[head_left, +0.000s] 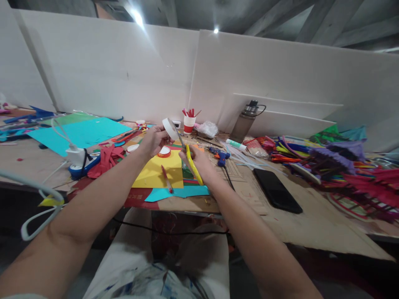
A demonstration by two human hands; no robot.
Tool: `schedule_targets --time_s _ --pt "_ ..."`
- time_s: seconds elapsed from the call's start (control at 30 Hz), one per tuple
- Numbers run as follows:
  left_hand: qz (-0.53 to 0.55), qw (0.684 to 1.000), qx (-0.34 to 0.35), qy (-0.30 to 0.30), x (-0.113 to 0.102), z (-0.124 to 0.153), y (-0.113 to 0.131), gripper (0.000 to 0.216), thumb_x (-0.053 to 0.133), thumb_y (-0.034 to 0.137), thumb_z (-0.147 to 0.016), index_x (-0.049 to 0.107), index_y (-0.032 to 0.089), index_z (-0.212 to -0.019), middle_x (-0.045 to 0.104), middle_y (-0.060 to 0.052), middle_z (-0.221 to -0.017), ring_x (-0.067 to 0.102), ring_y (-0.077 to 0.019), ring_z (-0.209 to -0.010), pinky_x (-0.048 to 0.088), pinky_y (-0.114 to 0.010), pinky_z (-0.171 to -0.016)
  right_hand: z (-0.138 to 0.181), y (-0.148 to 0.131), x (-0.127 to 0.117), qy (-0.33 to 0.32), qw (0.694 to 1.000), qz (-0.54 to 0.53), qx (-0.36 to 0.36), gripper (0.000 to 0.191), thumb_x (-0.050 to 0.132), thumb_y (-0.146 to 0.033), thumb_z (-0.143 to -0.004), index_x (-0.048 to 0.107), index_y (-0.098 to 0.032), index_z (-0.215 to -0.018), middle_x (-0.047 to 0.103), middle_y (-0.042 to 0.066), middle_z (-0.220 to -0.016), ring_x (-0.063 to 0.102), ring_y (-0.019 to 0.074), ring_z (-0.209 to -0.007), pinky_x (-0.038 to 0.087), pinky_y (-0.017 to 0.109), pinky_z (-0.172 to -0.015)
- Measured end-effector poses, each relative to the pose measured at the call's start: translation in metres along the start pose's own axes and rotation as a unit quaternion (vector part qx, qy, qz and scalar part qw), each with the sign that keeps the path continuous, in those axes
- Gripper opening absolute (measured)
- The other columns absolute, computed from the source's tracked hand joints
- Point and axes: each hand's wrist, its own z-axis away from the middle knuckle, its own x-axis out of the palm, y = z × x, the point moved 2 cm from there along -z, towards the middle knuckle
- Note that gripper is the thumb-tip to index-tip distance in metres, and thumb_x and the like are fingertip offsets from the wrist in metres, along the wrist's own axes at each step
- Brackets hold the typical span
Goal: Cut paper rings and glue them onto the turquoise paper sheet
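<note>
Raised above the table, my left hand (153, 141) pinches a white ring-shaped piece (171, 129), which looks like paper; its exact kind I cannot make out. My right hand (199, 162) is closed round the yellow handles of a pair of scissors (193, 165). The scissors point up and left, and their blades meet the right edge of the white piece; whether they cut into it I cannot tell. Below the hands lie yellow paper (156, 171), a red pen (167, 179), a red-rimmed white disc (163, 152) and a blue paper scrap (177, 192).
A red and white paper cup (189, 124) with red sticks stands behind the hands, near a bottle (243, 124). To the right are a blue glue gun (222, 158), a glue stick (236, 144), and a black phone (277, 190). Red strips (106, 161) and a power strip (81, 167) lie left.
</note>
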Motion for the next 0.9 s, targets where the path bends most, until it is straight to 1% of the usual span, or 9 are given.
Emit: schedule_targets --time_s 0.1,0.27,0.4,0.5,0.57,0.67,0.73,0.8,0.9 --pt "0.015 1.000 -0.015 -0.010 0.001 0.000 -0.003 0.014 0.071 0.007 -0.061 0.061 0.013 -0.068 0.058 0.002 -0.060 0.054 -0.0069 -0.048 0.042 -0.019 -0.046 -0.001 0.002 0.001 0.005 1.000 0.003 -0.003 0.033 0.052 -0.051 -0.089 0.064 -0.021 -0.098 0.067 0.004 -0.087 0.060 0.0199 -0.079 0.045 0.030 -0.070" --pt "0.037 0.999 -0.010 -0.005 0.002 -0.001 -0.002 0.016 0.064 0.003 -0.057 0.058 0.015 -0.067 0.059 0.003 -0.060 0.055 -0.0078 -0.047 0.042 -0.019 -0.044 -0.001 0.002 0.001 0.000 1.000 -0.004 0.006 0.033 0.053 -0.052 -0.088 0.063 -0.022 -0.095 0.066 0.003 -0.085 0.060 0.0198 -0.079 0.044 0.030 -0.070" --pt "0.025 1.000 -0.017 0.003 0.003 0.001 0.001 0.018 0.063 0.004 -0.058 0.058 0.015 -0.070 0.061 0.002 -0.063 0.055 -0.0083 -0.048 0.041 -0.019 -0.044 -0.001 0.000 0.001 -0.004 1.000 -0.005 0.012 0.033 0.052 -0.053 -0.088 0.062 -0.021 -0.091 0.066 0.003 -0.084 0.059 0.0188 -0.076 0.043 0.029 -0.068" --pt "0.018 0.999 -0.033 0.006 0.004 0.002 0.004 0.016 0.063 0.005 -0.057 0.055 0.015 -0.066 0.058 0.002 -0.061 0.054 -0.0074 -0.048 0.039 -0.018 -0.043 -0.001 -0.002 0.000 0.005 1.000 0.004 0.015 0.034 0.051 -0.053 -0.088 0.062 -0.021 -0.089 0.065 0.003 -0.082 0.058 0.0187 -0.075 0.042 0.029 -0.067" --pt "0.018 0.999 -0.040 0.000 0.004 0.003 0.004 0.015 0.063 0.005 -0.057 0.053 0.015 -0.063 0.055 0.002 -0.058 0.053 -0.0069 -0.047 0.038 -0.017 -0.043 0.000 -0.004 -0.001 0.007 1.000 0.010 0.016 0.033 0.051 -0.052 -0.088 0.062 -0.021 -0.088 0.064 0.002 -0.079 0.058 0.0185 -0.073 0.042 0.029 -0.066" --pt "0.017 0.999 -0.043 -0.011 0.004 0.002 0.005 0.014 0.066 0.008 -0.057 0.055 0.014 -0.063 0.054 0.002 -0.057 0.053 -0.0071 -0.048 0.038 -0.017 -0.043 0.000 -0.005 -0.001 0.006 1.000 0.014 0.021 0.032 0.052 -0.051 -0.087 0.063 -0.022 -0.088 0.063 0.002 -0.075 0.057 0.0184 -0.071 0.042 0.028 -0.065" --pt "0.017 0.999 -0.036 -0.008 0.004 0.002 0.005 0.013 0.069 0.011 -0.059 0.057 0.014 -0.065 0.057 0.002 -0.059 0.054 -0.0072 -0.049 0.040 -0.018 -0.045 0.000 -0.005 -0.001 0.006 0.999 0.019 0.029 0.031 0.053 -0.051 -0.088 0.064 -0.022 -0.090 0.063 0.002 -0.074 0.058 0.0189 -0.072 0.042 0.028 -0.065" --pt "0.014 1.000 -0.013 0.007 0.002 0.001 0.006 0.013 0.070 0.015 -0.063 0.058 0.015 -0.067 0.059 0.001 -0.062 0.054 -0.0071 -0.050 0.043 -0.019 -0.047 0.001 -0.005 -0.001 0.003 0.999 0.024 0.037 0.032 0.053 -0.050 -0.088 0.065 -0.021 -0.092 0.064 0.002 -0.075 0.059 0.0195 -0.073 0.043 0.029 -0.066" --pt "0.004 0.999 0.023 0.022 0.000 -0.001 0.008 0.016 0.070 0.014 -0.063 0.054 0.016 -0.063 0.058 0.002 -0.061 0.053 -0.0067 -0.050 0.044 -0.019 -0.049 0.001 -0.006 -0.001 -0.007 0.999 0.020 0.040 0.032 0.054 -0.050 -0.089 0.066 -0.021 -0.094 0.066 0.003 -0.078 0.060 0.0198 -0.075 0.044 0.029 -0.067"
